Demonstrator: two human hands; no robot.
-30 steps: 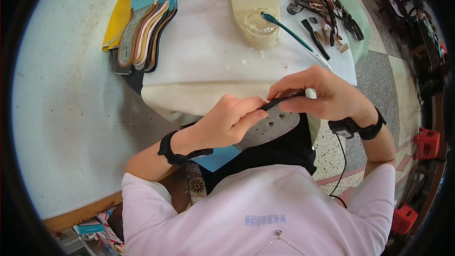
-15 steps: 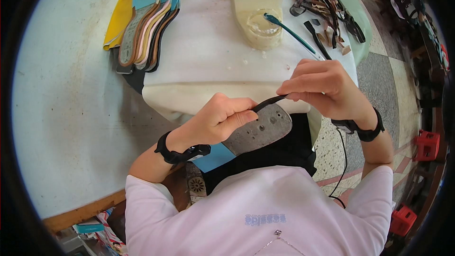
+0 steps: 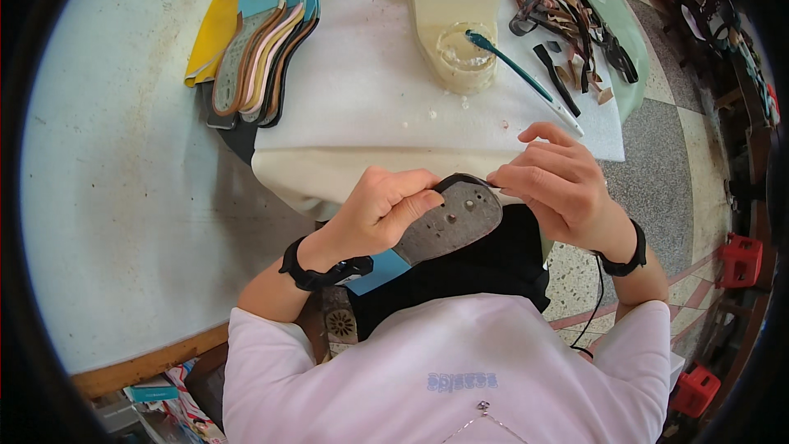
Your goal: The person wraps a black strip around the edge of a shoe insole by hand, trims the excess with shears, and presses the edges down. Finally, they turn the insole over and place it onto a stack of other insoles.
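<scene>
Holding a grey perforated sole [image 3: 448,226] above the lap at the table [image 3: 123,197] edge: left grip [image 3: 382,210] closed around its side, right grip [image 3: 559,185] pinching a black strap [image 3: 468,180] at its toe.

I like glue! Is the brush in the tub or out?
In. The green brush leans with its head inside the cream tub.

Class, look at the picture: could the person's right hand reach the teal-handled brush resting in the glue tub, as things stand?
Probably yes. The brush lies just beyond the right hand across bare white sheet, nothing between. But that hand's fingers now pinch a black strap on the grey sole, so they must let go first.
</scene>
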